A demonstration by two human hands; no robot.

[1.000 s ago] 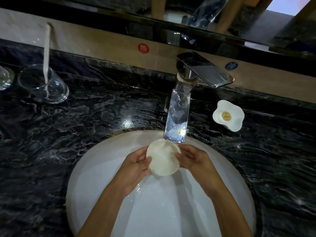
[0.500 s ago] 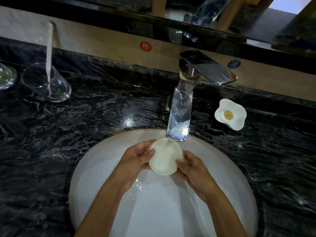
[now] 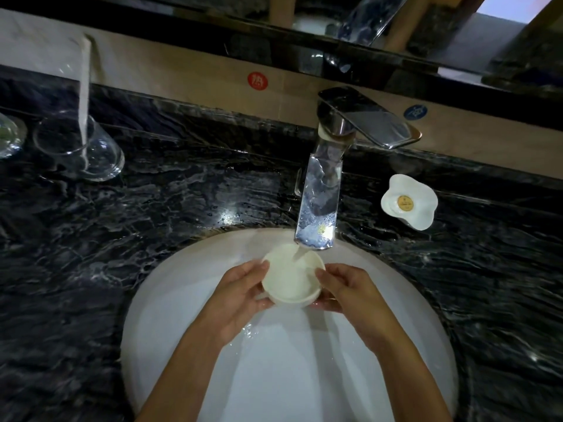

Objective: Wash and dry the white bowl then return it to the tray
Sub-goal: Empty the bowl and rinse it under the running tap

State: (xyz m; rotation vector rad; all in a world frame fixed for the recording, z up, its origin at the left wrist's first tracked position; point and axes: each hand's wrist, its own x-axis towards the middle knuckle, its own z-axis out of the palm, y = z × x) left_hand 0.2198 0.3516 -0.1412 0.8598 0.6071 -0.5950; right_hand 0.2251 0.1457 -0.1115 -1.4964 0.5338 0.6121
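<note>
Bowl (image 3: pixel 292 275), white, sits at the frame's centre over the sink (image 3: pixel 182 300), under the tap (image 3: pixel 320 208); water seems to run into it. Left hand (image 3: pixel 240 295) and right hand (image 3: pixel 347 289) grip its sides, fingers curled underneath.

Both hands (image 3: pixel 240 295) (image 3: pixel 350 289) curled, gripping, forearms converging.

The counter (image 3: pixel 189 208) in front of me was dark marble with pale veins, wet and glinting near the tap. A white round basin (image 3: pixel 170 300) was sunk into it. At its back stood the chrome faucet (image 3: pixel 323 190); to my left, a clear glass (image 3: pixel 88 156) holding a white stick; to my right, a flower-shaped white dish (image 3: pixel 420 208).
</note>
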